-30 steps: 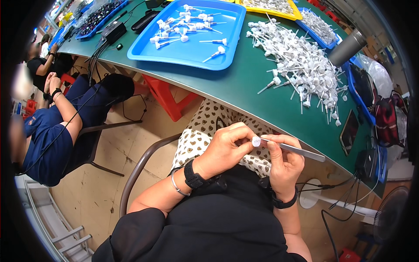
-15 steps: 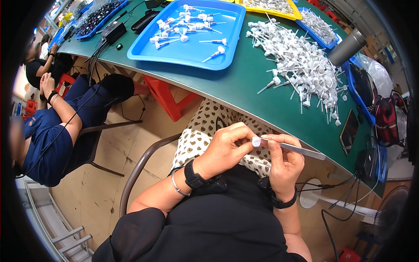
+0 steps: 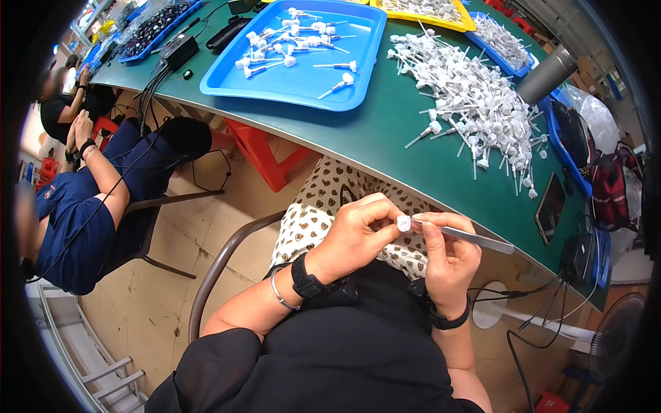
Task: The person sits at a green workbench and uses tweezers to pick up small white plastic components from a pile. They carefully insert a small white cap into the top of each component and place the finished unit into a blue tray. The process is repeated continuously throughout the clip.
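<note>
Over my lap, just off the table's near edge, my left hand pinches a small white round-headed plastic part between thumb and fingers. My right hand grips a pair of slim silver tweezers, its thumb and fingers closed round them. The tweezers' narrow end meets the white part, and their broad end points right. Similar white parts with thin stems lie in a heap on the green table. Several more are spread in a blue tray to its left.
A yellow tray and another blue tray hold more white parts at the back. To the right are a grey cylinder, a phone and cables. At left sits a co-worker; a red stool stands under the table.
My hands, the white part and the tweezers look the same. The seated co-worker's hands at left have shifted slightly.
</note>
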A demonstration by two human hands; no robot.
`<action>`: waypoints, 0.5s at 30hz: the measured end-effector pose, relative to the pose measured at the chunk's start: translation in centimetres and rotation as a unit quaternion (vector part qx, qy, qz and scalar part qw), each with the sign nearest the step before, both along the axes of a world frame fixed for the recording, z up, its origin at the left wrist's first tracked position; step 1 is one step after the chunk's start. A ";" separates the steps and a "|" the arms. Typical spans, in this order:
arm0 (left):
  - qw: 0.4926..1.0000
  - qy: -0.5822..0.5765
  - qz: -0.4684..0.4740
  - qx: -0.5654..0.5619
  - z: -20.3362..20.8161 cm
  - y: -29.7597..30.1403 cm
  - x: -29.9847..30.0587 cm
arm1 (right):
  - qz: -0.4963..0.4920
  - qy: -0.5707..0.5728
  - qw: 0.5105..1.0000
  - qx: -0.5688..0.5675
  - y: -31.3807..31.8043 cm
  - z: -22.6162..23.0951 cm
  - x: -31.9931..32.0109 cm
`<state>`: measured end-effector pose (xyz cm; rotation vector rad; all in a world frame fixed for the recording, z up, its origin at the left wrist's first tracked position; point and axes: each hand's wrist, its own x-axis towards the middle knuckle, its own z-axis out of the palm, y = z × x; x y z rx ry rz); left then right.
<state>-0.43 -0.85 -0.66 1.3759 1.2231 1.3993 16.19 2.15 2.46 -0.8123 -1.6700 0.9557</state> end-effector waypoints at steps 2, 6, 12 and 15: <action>1.000 0.001 -0.003 0.001 -0.3 0.0 0.0 | -0.004 -0.042 0.998 0.036 0.1 0.0 0.2; 1.000 0.010 -0.004 0.011 -0.4 0.1 0.2 | 0.013 -0.098 0.990 0.096 0.6 0.4 0.5; 0.998 0.039 -0.031 0.034 -1.0 0.4 0.0 | 0.049 -0.081 0.995 -0.037 0.7 0.9 1.4; 0.999 -0.037 -0.029 -0.023 -0.9 0.6 0.1 | 0.013 0.019 0.999 -0.038 0.4 0.7 0.9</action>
